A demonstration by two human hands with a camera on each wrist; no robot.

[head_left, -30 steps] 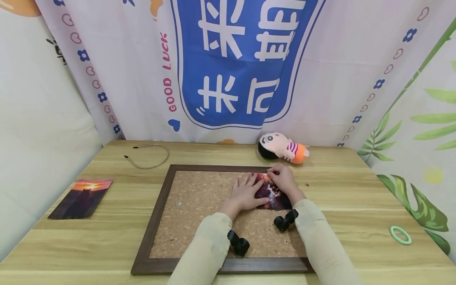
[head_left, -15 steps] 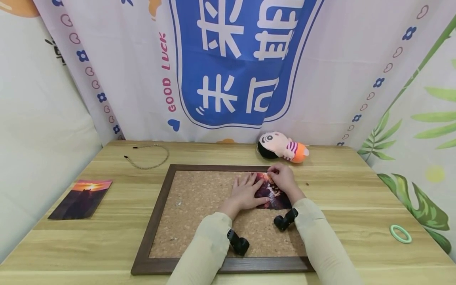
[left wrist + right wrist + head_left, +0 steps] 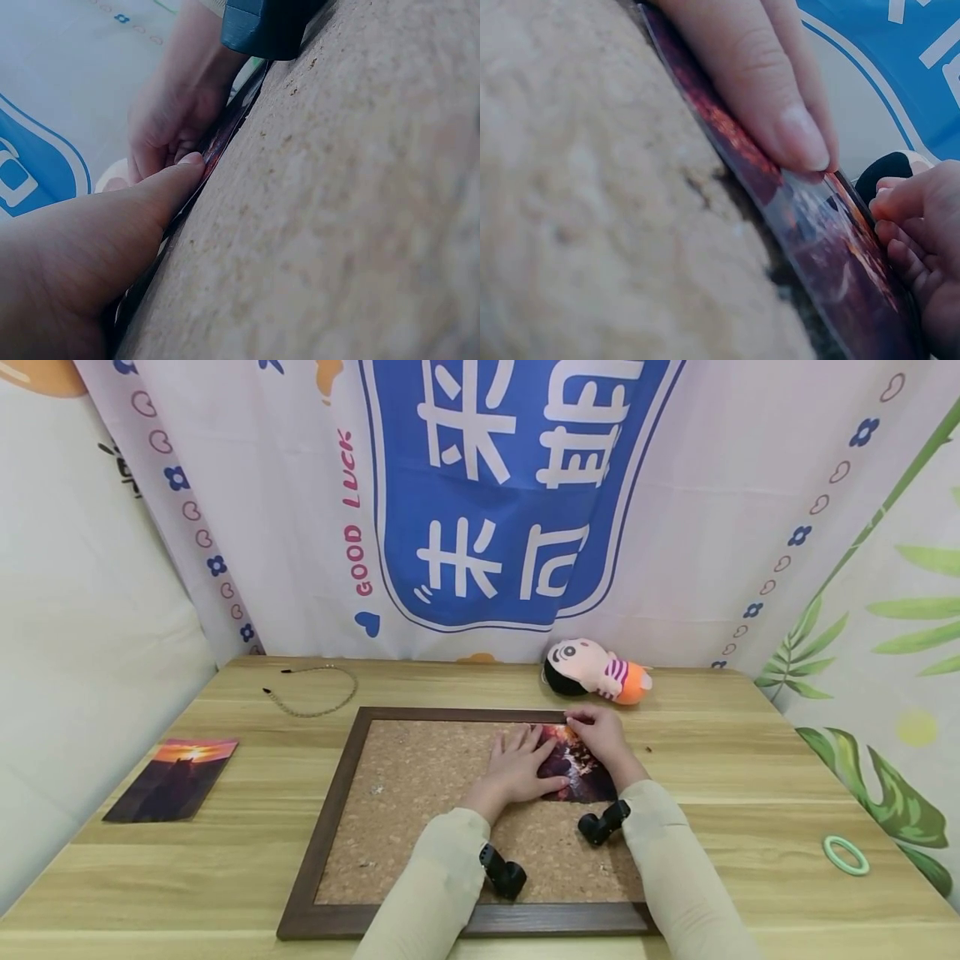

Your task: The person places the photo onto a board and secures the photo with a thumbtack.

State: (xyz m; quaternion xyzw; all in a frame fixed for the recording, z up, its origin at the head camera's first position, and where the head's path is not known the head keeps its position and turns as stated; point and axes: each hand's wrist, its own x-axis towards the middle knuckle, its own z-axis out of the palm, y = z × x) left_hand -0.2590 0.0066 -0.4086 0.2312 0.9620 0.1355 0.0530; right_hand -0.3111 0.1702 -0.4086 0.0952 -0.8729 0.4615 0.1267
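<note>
A dark, reddish photo print [image 3: 579, 764] lies flat on the cork board [image 3: 420, 793], in the board's far right quarter, just inside the dark wooden frame [image 3: 330, 810]. The left hand [image 3: 517, 768] rests on the print's left edge with its fingers straight and spread, its grip open and pressing down, apparently to keep the glossy sheet from sliding on the cork. The right hand [image 3: 600, 737] sits at the print's far corner with its fingers curled and fingertips bunched together, seemingly pinching something small against the print there; what it is cannot be made out, so the corner may be getting fixed to the board. The right wrist view shows the left fingertips [image 3: 795, 142] flat on the shiny surface and the right hand's curled fingers [image 3: 911, 247] at the print's edge.

The board lies in the middle of the pale wood worktop [image 3: 750, 793]. Around it are one second print [image 3: 172, 778], an orange sunset scene, well apart at the left; one thin chain headband [image 3: 315, 692] near the far left; one small plush doll [image 3: 596, 671] lying on its side just beyond the frame; and one green ring [image 3: 846, 854] at the right edge. Two prints in all, one on the board. Printed curtains [image 3: 487, 502] hang behind.
</note>
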